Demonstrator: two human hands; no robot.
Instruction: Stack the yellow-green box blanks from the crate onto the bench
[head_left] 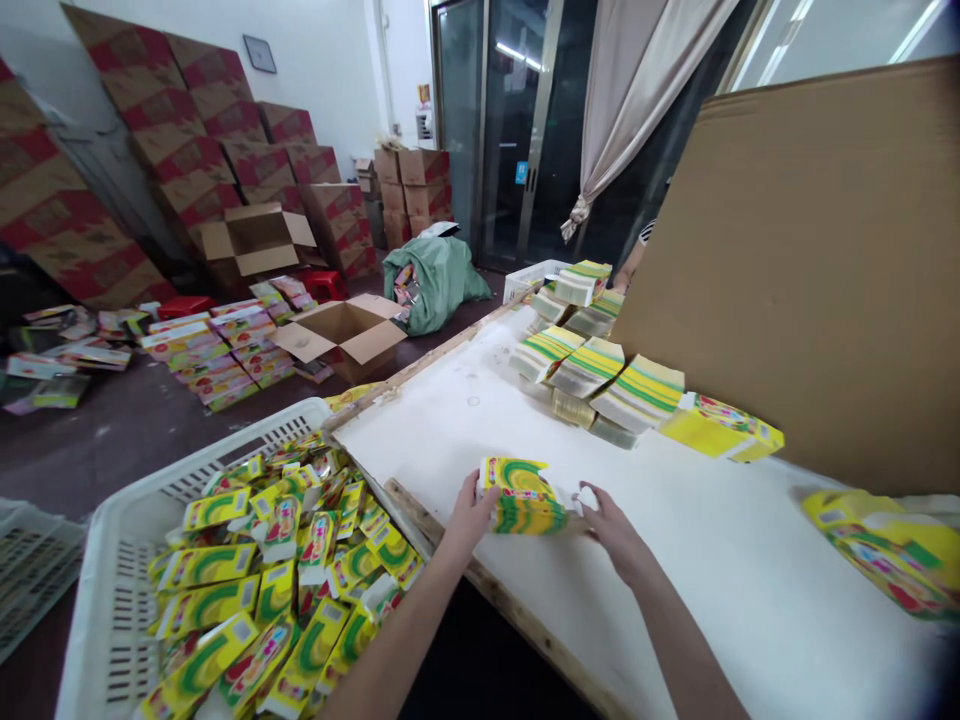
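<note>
Over the near part of the white tabletop point(420, 425), my left hand point(474, 508) is closed around the left end of a yellow-and-green printed carton point(525, 500). Whether this is one carton or several pressed together, I cannot tell. My right hand point(611, 530) is at the carton's right end, its thumb and fingers drawn together. A small white piece point(589, 497) shows at the right thumb; what it is stays unclear. Left of the table, a white plastic basket point(112, 600) holds many small filled-looking yellow-green cartons point(210, 570).
Stacks of yellow-green flat cartons point(637, 390) stand along a tall cardboard sheet point(795, 270). A yellow printed packet point(885, 550) lies at right. Beyond the table are an open cardboard box point(341, 335), a green sack point(442, 280), and piled boxes point(187, 130). Part of another person shows behind the sheet.
</note>
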